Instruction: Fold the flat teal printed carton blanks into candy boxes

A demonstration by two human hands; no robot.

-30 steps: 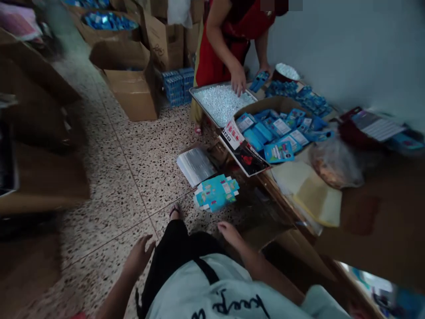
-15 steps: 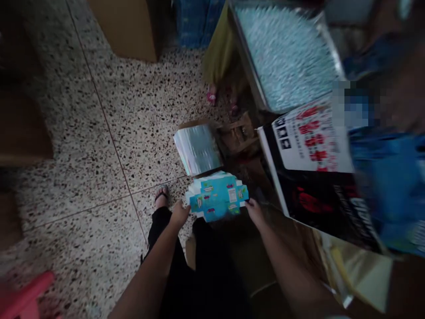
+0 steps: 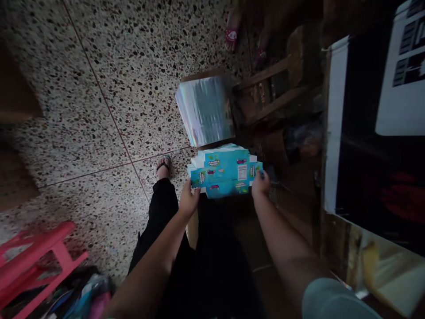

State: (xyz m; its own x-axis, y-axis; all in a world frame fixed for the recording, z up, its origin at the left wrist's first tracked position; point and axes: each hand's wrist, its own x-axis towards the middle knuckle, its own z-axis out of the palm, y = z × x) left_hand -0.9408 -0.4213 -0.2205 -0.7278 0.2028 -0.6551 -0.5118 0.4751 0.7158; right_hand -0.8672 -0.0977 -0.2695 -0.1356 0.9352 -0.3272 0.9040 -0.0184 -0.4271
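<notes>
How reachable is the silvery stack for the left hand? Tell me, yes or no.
Probably yes: the silvery stack lies just beyond the blue cartons, and the speckled floor on its left leaves room. But the left hand holds the cartons' left end and would likely have to let go first.

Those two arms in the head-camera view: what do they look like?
They are human. The left hand and right hand wear no gloves, and the left forearm and right forearm are uncovered, with no cables or watch visible. A pale mint-green fabric sleeve shows above the right forearm; on the left, none can be made out.
</notes>
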